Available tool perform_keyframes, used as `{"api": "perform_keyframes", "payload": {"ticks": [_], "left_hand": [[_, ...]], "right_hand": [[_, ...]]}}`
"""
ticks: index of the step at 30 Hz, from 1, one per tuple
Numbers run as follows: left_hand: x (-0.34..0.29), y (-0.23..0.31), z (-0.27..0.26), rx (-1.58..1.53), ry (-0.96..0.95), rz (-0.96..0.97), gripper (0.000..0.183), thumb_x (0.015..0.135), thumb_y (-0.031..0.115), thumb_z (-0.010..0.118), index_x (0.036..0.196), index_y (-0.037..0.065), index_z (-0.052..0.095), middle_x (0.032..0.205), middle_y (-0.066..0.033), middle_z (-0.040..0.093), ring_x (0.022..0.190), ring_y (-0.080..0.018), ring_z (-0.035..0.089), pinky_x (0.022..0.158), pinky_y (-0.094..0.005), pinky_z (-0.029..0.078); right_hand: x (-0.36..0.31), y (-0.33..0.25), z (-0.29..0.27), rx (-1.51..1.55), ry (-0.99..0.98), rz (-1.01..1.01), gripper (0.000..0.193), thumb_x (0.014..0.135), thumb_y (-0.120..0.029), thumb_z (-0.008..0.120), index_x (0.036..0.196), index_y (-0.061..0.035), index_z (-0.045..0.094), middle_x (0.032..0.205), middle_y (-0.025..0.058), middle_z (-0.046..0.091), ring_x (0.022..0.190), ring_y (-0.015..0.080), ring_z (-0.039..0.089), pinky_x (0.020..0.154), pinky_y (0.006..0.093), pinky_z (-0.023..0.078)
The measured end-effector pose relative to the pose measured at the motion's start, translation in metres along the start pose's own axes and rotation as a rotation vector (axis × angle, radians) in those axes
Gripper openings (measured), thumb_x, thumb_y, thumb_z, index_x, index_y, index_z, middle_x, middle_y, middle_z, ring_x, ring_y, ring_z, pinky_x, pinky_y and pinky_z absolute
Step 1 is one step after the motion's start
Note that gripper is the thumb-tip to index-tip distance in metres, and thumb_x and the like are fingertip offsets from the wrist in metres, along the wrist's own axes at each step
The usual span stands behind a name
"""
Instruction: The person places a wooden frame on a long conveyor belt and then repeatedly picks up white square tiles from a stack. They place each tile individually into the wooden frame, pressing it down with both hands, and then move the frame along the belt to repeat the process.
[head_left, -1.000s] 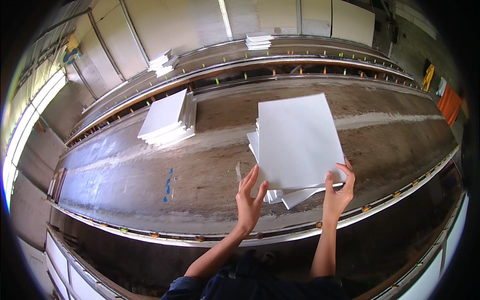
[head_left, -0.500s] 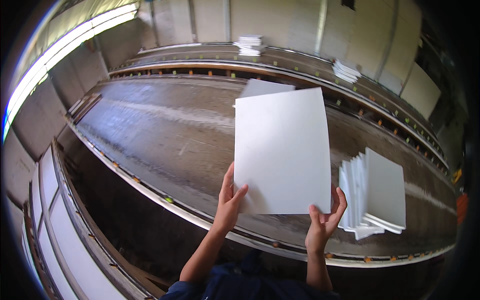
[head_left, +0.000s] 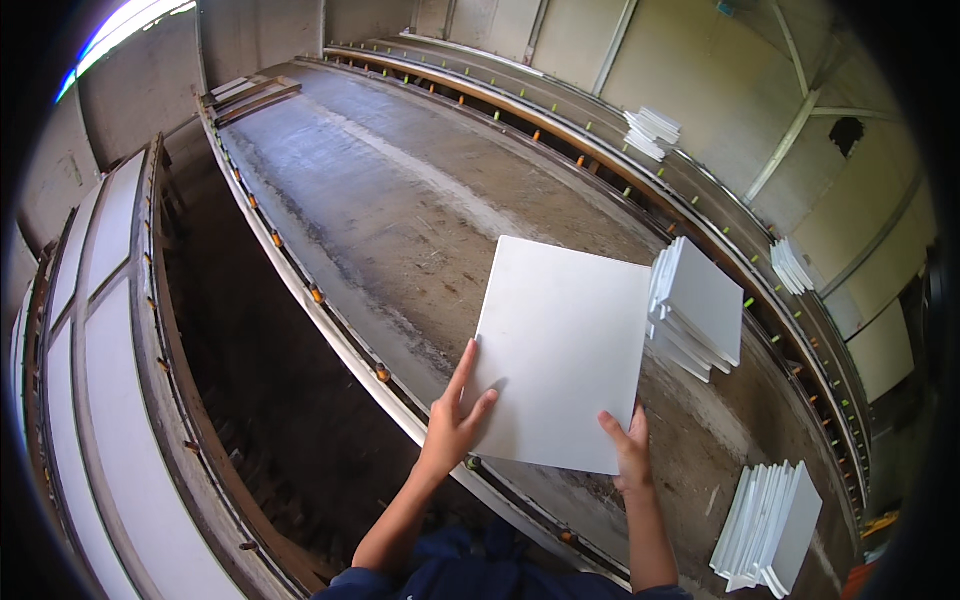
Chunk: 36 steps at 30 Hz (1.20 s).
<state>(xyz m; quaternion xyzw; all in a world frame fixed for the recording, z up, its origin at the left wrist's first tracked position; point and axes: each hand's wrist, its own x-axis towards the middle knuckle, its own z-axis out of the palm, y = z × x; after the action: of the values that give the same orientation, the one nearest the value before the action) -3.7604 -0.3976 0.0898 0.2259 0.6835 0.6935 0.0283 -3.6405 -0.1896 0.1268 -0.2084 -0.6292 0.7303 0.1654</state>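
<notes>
The fingers of the left hand (head_left: 452,420) lie spread flat on the face of a white panel (head_left: 562,352), near its lower left corner, thumb tucked at the edge; the right hand (head_left: 628,447) pinches the panel's lower right corner, fingers on top and the thumb out of sight beneath. Both hands grip this one sheet and nothing else. The panel hangs tilted above a long, grey, dusty work bed (head_left: 400,200) — a concrete-looking surface edged by a metal rail (head_left: 330,310) studded with small orange clips.

Beyond the rail on the left runs a dark trench (head_left: 250,400), then pale framed boards (head_left: 100,330). On the far side another rail, then the pale walls of a shed with slanted steel braces (daylight comes in at the upper left).

Counted: one panel in hand and four stacks of like white panels — one just right of the held sheet on the bed (head_left: 697,308), one at the lower right (head_left: 768,527), and two on the far ledge (head_left: 650,131) (head_left: 790,265).

Compared with half a second ago, the view has swung further left: the nearby stack now sits closer beside the held panel, which is lower and more tilted, and the left hand has spread onto its face.
</notes>
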Motion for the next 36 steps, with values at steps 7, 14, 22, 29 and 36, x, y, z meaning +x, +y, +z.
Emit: {"api": "perform_keyframes", "payload": {"ticks": [7, 14, 22, 29, 36], "left_hand": [[0.025, -0.020, -0.027, 0.097, 0.096, -0.001, 0.065, 0.090, 0.014, 0.060, 0.146, 0.011, 0.026, 0.145, -0.0149, 0.037, 0.131, -0.0190, 0.037, 0.105, -0.0301, 0.031], [0.065, -0.004, -0.072, 0.037, 0.132, -0.103, 0.061, 0.092, 0.012, 0.058, 0.146, 0.013, 0.028, 0.141, -0.0106, 0.042, 0.119, -0.0163, 0.048, 0.099, -0.0289, 0.039], [0.125, -0.045, -0.175, -0.045, 0.138, 0.017, 0.061, 0.094, 0.014, 0.056, 0.147, 0.013, 0.026, 0.133, -0.0097, 0.047, 0.114, -0.0143, 0.050, 0.096, -0.0278, 0.041], [0.178, -0.066, -0.308, -0.195, 0.185, -0.130, 0.059, 0.095, 0.016, 0.054, 0.147, 0.015, 0.027, 0.100, -0.0039, 0.062, 0.081, -0.0052, 0.054, 0.077, -0.0208, 0.044], [0.224, -0.077, -0.392, -0.218, 0.270, -0.123, 0.058, 0.094, 0.015, 0.055, 0.146, 0.014, 0.029, 0.118, -0.0089, 0.058, 0.091, -0.0070, 0.054, 0.083, -0.0233, 0.045]], "right_hand": [[0.052, 0.028, 0.032, 0.082, -0.123, -0.019, 0.055, 0.082, -0.010, 0.068, 0.127, 0.0010, 0.038, 0.114, 0.0115, 0.053, 0.102, 0.0171, 0.053, 0.089, 0.0291, 0.044], [0.098, 0.036, 0.087, 0.151, -0.193, -0.089, 0.053, 0.081, -0.010, 0.067, 0.125, -0.0007, 0.040, 0.112, 0.0108, 0.053, 0.099, 0.0159, 0.053, 0.085, 0.0294, 0.046], [0.149, 0.031, 0.196, 0.118, -0.239, -0.136, 0.054, 0.082, -0.009, 0.067, 0.126, 0.0001, 0.039, 0.112, 0.0102, 0.052, 0.101, 0.0160, 0.052, 0.087, 0.0291, 0.045], [0.189, 0.042, 0.340, -0.002, -0.239, -0.114, 0.057, 0.082, -0.011, 0.066, 0.129, 0.0009, 0.037, 0.117, 0.0099, 0.050, 0.104, 0.0159, 0.051, 0.089, 0.0295, 0.044], [0.233, 0.040, 0.439, -0.004, -0.315, -0.099, 0.056, 0.082, -0.010, 0.065, 0.129, 0.0016, 0.038, 0.116, 0.0107, 0.050, 0.104, 0.0165, 0.050, 0.088, 0.0298, 0.044]]}}
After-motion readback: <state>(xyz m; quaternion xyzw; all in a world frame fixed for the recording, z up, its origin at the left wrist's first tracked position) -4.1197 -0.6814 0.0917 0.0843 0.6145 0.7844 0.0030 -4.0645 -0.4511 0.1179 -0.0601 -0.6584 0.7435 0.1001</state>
